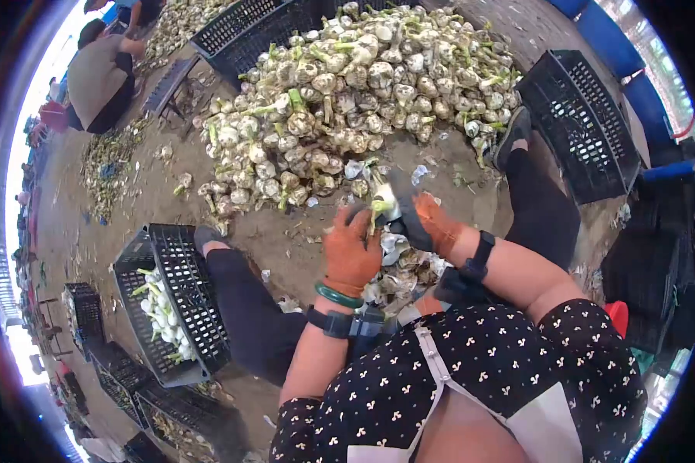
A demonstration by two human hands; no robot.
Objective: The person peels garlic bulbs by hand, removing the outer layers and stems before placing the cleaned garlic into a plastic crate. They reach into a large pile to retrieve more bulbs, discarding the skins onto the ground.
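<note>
– what's closest?
– a black top with small white prints. past it, a dark green bangle circles the left wrist.
– and the left hand?
– orange-gloved, fingers closed on a white garlic bulb with a greenish stem. the bulb sits between both hands.
– the right hand?
– orange and dark-gloved, up against the bulb, but blurred; i can't tell how its grip stands.
– around them?
– pale papery peelings between the legs, and a black perforated plastic crate with white bulbs beside the left leg.
– farther out?
– a broad heap of dirt-streaked garlic on the brown ground, another black crate to its right, and a person in a drab top crouching at far left.
</note>
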